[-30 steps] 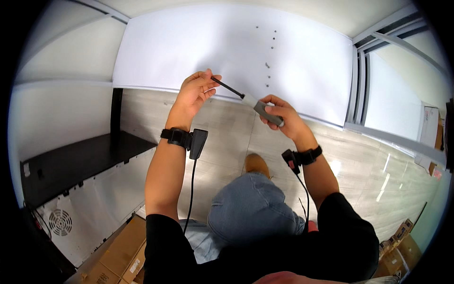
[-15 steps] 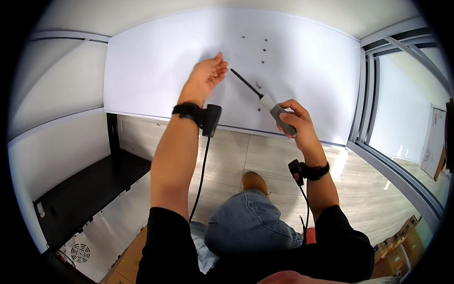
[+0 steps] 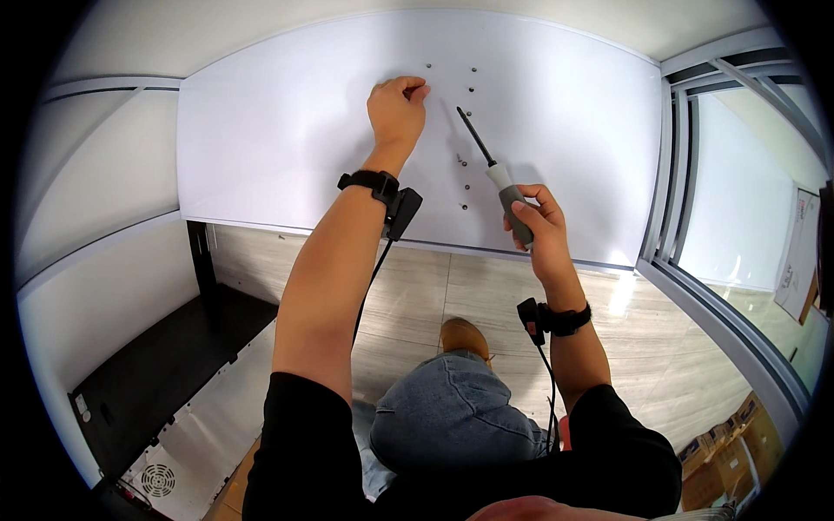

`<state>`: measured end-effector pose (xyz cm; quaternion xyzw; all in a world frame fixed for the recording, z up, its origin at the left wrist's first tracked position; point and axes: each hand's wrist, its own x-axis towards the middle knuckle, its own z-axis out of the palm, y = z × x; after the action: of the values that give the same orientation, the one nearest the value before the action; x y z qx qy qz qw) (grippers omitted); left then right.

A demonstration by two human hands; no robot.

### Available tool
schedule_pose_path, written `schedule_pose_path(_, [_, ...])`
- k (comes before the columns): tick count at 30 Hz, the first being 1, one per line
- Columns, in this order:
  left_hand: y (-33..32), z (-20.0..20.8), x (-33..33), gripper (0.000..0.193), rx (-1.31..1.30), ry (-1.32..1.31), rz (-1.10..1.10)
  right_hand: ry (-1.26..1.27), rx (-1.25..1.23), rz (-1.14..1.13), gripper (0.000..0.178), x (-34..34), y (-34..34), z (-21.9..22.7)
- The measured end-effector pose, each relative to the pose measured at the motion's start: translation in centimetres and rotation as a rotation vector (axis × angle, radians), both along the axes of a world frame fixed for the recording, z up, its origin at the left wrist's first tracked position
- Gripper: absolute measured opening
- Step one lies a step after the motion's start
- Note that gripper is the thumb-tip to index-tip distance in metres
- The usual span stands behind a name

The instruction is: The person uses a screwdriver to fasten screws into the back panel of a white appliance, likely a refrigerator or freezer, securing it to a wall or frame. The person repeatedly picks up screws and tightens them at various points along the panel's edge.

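My right hand (image 3: 547,227) grips a screwdriver (image 3: 514,208) by its grey handle. The dark shaft points away from me and slightly left, and its tip shows next to one of the screws (image 3: 464,163) scattered over the white tabletop (image 3: 278,148). Further left, my left hand (image 3: 397,111) hovers over the tabletop with its fingers curled and the thumb pressed toward the forefinger. Whatever it pinches, if anything, I cannot make out. Just beyond those fingers is a single small screw (image 3: 428,66), apart from the rough row of several others.
Grey metal frame rails (image 3: 673,174) rise at the table's right end, and a white panel (image 3: 95,165) stands at the left. A black shelf-like unit (image 3: 174,347) sits low at left. Cardboard boxes (image 3: 730,460) are at lower right. Cables run from both wrist straps.
My left hand has moved farther away, nearer the lone screw, and its wrist has turned. The screwdriver has swung more upright, its tip shifting right and away from me.
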<state>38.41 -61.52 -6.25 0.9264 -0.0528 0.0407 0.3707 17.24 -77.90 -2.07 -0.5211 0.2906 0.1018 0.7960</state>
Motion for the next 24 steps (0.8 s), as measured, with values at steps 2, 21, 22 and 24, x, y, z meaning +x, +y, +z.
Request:
schedule_pose_path(2, [-0.1,-0.5,0.0,0.009,0.008,-0.101,-0.04,-0.013,0.005,0.013,0.023,-0.2,0.0,-0.2])
schedule_pose_path(21, [16.9,5.3,-11.4,0.024,-0.853,0.421,0.226,-0.09,-0.027,0.44,0.025,2.5,8.4,5.1])
schedule_pose_path(22, [19.0,7.1,-13.7,0.027,-0.915,0.461,0.282,-0.097,-0.058,0.537,0.025,2.9,10.3,6.1])
schedule_pose_path(24, [23.2,10.5,-17.5,0.033,-1.0,0.425,0.387,-0.166,-0.109,0.736,0.025,4.2,15.2,8.6])
